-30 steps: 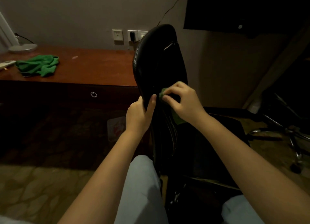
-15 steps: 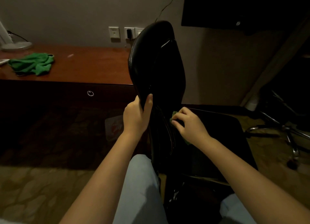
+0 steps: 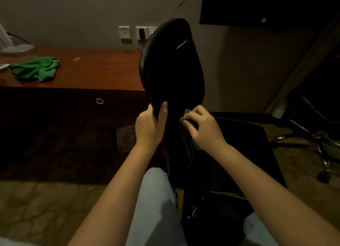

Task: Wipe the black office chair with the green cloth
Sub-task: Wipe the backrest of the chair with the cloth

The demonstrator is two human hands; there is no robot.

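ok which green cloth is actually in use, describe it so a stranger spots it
Find the tall black chair backrest mid-view. Low on its right side, the right hand pinches a green cloth against it. Only scraps of it show around that hand, unlike the other green cloth lying crumpled on the wooden desk.

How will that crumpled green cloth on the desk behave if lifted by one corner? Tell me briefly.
The crumpled green cloth lies in soft folds, so it is probably floppy and would hang limp. It looks thin, so likely light. On the glossy wooden desk it might slide easily if pushed, bunching rather than rolling.
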